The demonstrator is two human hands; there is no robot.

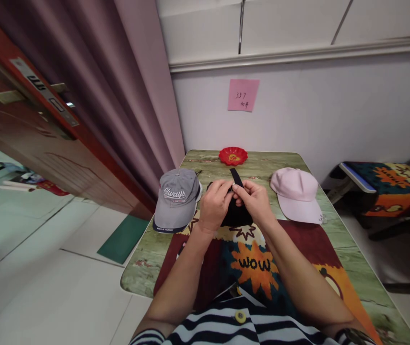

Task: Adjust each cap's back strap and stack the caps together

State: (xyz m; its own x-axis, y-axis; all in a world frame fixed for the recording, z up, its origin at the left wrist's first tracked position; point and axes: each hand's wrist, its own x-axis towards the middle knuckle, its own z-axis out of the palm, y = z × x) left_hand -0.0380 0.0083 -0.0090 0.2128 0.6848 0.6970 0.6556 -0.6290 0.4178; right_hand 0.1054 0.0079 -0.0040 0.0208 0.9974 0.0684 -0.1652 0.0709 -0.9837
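Observation:
Between my hands is a black cap, partly covered by them, over the colourful mat. Its black strap sticks up past my fingers, and a small metal buckle shows at the fingertips. My left hand is closed, with its fingertips pinching at the buckle and strap. From the other side my right hand pinches the strap next to the buckle. A grey cap with white lettering lies left of my hands. To the right lies a pink cap, its brim towards me.
A red scalloped dish stands at the table's far edge. Under my forearms lies a patterned mat on the green wood-look table. A wooden door and a curtain are at the left, a stool at the right.

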